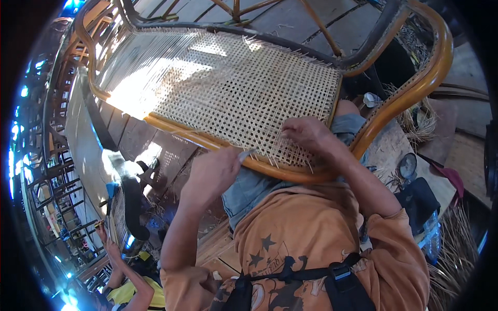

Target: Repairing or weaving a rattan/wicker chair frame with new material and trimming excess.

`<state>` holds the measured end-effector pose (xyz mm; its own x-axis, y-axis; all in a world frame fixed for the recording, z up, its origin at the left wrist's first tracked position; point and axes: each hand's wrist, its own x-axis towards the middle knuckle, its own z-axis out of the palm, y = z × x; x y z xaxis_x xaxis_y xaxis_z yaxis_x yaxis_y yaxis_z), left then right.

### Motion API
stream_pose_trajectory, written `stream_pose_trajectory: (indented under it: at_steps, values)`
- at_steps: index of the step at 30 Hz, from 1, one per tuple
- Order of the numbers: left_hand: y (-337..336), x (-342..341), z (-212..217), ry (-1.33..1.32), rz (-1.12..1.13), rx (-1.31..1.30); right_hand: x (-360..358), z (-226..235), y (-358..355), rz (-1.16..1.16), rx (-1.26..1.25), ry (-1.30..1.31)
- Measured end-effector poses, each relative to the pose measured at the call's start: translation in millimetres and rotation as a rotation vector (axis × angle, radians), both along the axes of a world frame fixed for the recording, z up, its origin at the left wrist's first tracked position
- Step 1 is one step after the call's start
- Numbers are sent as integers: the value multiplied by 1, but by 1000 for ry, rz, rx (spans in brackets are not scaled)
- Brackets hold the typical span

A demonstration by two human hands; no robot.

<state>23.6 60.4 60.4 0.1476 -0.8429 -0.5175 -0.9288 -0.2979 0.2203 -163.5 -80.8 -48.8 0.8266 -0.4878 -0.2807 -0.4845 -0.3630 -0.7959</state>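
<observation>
A rattan chair frame (415, 88) lies across my lap with a pale woven cane panel (223, 88) stretched in it. My left hand (212, 173) is closed on a small metal tool (247, 154) whose tip points at the near edge of the weave. My right hand (308, 133) rests on the panel's near right corner, fingers pinching loose cane strands (290, 150) that stick out over the rim. Sunlight washes out the panel's left part.
Another person's hands (106, 241) and yellow sleeve show at the lower left beside a dark curved frame (132, 199). Stacked chair frames (46, 171) line the left. Loose cane and straw (456, 254), a plastic bottle (431, 236) and a small tin (371, 99) lie at right on the plank floor.
</observation>
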Motion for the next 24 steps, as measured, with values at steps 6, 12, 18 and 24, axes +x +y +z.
stream_pose_trajectory:
  at_steps: [6,12,18,24]
  values:
    - [-47,-21,-28,-41,-220,84,-26,0,-3,-154,273,-81]
    - [-66,-44,-42,-134,-263,150,-28,6,3,-160,238,65]
    - [-69,-48,-43,-157,-318,76,-26,10,13,-166,-14,112]
    - [-84,-53,-41,-157,-400,121,-15,23,14,-113,-44,300]
